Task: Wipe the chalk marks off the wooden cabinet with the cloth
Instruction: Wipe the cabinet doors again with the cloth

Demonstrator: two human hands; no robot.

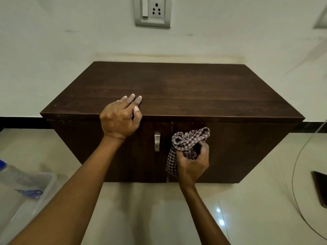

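A low dark wooden cabinet (194,89) stands against the wall, seen from above and in front. Its top looks dark with only a faint pale haze near the middle; I see no clear chalk lines. My left hand (122,117) rests flat on the front edge of the top, fingers spread, chalk dust on the fingertips. My right hand (192,163) holds a bunched brown-and-white checked cloth (185,144) against the cabinet's front, just right of the metal door handle (157,140).
A clear plastic bin (26,200) with a blue-capped bottle sits on the tiled floor at the lower left. A dark flat object (320,188) and a thin cable lie on the floor at the right. A switch and socket plate (153,12) is on the wall above.
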